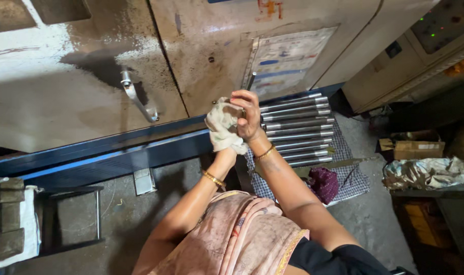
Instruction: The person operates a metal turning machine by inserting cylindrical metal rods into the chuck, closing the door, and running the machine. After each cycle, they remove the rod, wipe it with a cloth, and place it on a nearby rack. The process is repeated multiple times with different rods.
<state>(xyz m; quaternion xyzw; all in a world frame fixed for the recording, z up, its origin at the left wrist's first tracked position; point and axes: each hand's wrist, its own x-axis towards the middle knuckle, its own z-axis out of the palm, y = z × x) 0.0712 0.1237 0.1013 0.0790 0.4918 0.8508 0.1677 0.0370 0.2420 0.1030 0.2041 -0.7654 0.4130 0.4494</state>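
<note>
Right hand (247, 114) grip clenched around a steel rod (250, 81), held upright; the rod tip sticks out above the fist. Left hand (222, 145) grip grasping a pale rag (220, 122), bunched against the rod just left of and below the right grip, touching it. Behind the grip, to its right: row of matching rods (298, 130) lying side by side on a checked cloth (354, 178). Gold bangles on both wrists. Past the grip: stained machine door with a metal handle (135, 97). Cardboard box (418, 149) well to the right.
</note>
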